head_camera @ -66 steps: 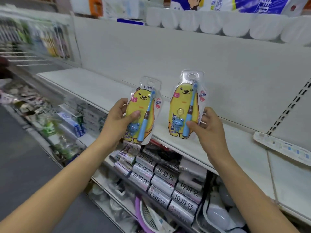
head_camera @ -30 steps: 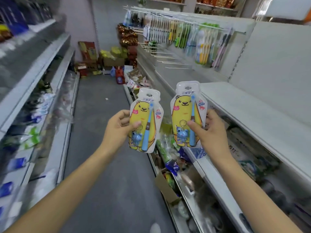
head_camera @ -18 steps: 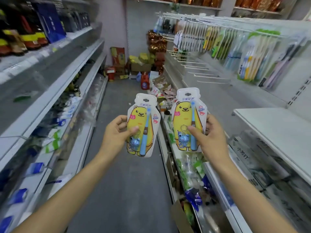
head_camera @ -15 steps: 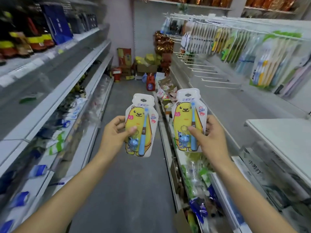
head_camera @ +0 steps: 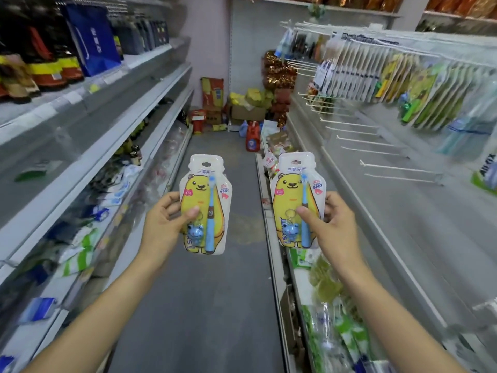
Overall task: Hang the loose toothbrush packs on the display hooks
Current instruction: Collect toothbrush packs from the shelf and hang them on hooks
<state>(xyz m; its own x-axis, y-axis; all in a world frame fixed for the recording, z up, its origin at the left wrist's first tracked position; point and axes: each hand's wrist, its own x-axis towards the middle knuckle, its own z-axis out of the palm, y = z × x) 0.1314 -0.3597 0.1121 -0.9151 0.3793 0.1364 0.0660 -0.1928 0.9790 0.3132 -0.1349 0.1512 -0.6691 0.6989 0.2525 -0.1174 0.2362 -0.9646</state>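
Two yellow bear-shaped toothbrush packs, each with a blue brush and a blue frog charm, are held upright before me. My left hand [head_camera: 164, 224] grips the left pack [head_camera: 205, 203] by its left edge, thumb on the front. My right hand [head_camera: 332, 227] grips the right pack [head_camera: 295, 200] by its right edge, thumb on the front. Each pack has a hang hole at its top. Bare white display hooks [head_camera: 371, 142] stick out from the right-hand wall panel, well ahead of and above the packs. Hung toothbrush packs [head_camera: 419, 84] fill the upper rows there.
I face down a narrow grey-floored aisle [head_camera: 215, 292]. Shelves of bottles and packets [head_camera: 88, 162] line the left. Low shelves with bagged goods [head_camera: 322, 305] run along the right. Boxes and bags [head_camera: 242, 109] are piled at the aisle's far end.
The view has swung left from the empty white shelf to look down the aisle, bringing the hook display into sight on the right. Both hands keep holding their packs upright.
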